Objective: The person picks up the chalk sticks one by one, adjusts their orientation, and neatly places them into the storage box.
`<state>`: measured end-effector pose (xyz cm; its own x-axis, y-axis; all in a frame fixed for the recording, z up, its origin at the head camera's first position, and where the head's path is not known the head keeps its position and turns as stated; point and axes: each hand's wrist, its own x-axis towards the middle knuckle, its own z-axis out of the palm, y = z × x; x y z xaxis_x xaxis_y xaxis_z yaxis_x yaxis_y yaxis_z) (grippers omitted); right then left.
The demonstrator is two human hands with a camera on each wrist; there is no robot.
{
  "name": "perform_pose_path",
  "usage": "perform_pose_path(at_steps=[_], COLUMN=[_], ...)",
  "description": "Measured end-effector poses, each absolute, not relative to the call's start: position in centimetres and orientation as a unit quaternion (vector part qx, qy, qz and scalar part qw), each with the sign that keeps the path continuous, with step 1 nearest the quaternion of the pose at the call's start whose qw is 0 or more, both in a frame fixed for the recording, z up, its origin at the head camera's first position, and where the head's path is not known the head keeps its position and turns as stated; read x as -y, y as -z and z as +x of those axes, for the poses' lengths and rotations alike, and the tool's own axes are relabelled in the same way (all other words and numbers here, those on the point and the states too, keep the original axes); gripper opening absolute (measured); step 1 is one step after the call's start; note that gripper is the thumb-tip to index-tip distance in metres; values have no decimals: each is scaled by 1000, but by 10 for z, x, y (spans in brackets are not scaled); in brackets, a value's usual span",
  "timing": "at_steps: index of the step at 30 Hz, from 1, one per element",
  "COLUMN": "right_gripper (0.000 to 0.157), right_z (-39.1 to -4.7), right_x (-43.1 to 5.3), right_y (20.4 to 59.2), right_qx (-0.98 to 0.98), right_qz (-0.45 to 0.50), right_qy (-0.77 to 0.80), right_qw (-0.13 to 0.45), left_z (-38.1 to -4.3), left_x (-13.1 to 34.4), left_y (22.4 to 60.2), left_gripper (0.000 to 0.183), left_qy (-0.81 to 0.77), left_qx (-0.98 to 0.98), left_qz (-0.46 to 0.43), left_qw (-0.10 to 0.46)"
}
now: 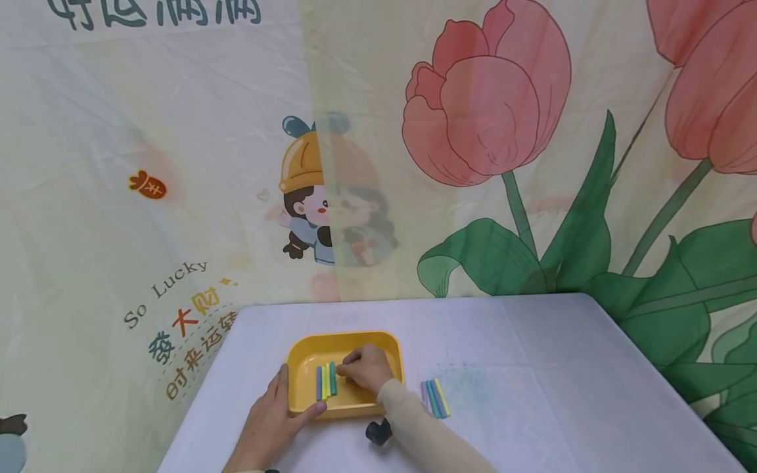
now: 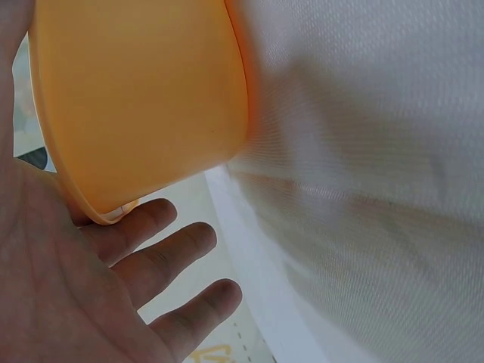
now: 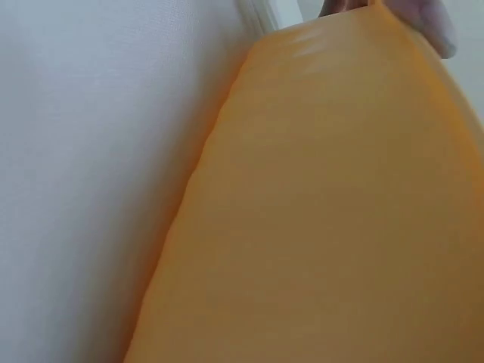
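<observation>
In the head view a shallow yellow tray (image 1: 343, 412) stands on the table with several coloured chalk sticks (image 1: 324, 382), blue, yellow and green, side by side in its left half. My left hand (image 1: 269, 414) braces the tray's front left corner, thumb along the front rim; in the left wrist view its fingers (image 2: 170, 261) extend nearly straight beside the wall. Over the tray, my right hand (image 1: 368, 369) has bent fingers, their tips just right of the green stick. Whether they pinch a stick is hidden. The right wrist view shows mostly the tray's outer wall (image 3: 302, 212).
Right of the tray, several more chalk sticks (image 1: 435, 398), purple, green, blue and yellow, lie in a row on the white-covered table (image 1: 532, 394). A small black object (image 1: 378, 432) is beside the right sleeve. Behind the table hangs a printed cloth (image 1: 367, 79).
</observation>
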<state>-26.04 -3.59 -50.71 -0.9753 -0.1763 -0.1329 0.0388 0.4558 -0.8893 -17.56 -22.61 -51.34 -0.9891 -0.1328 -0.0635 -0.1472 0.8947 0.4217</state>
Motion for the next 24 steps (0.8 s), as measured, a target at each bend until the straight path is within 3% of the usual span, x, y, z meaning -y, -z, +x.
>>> perform_pose_path(at_steps=[24], right_gripper=[30], right_z=[-233], right_x=[-41], right_y=[465], right_qx=[-837], right_qz=[-79], right_qy=[538], right_qw=[65], left_z=[-177], left_x=[226], left_y=[516], left_gripper=[128], left_qy=[-221], left_qx=[-972], left_qz=[-74], left_qw=[21])
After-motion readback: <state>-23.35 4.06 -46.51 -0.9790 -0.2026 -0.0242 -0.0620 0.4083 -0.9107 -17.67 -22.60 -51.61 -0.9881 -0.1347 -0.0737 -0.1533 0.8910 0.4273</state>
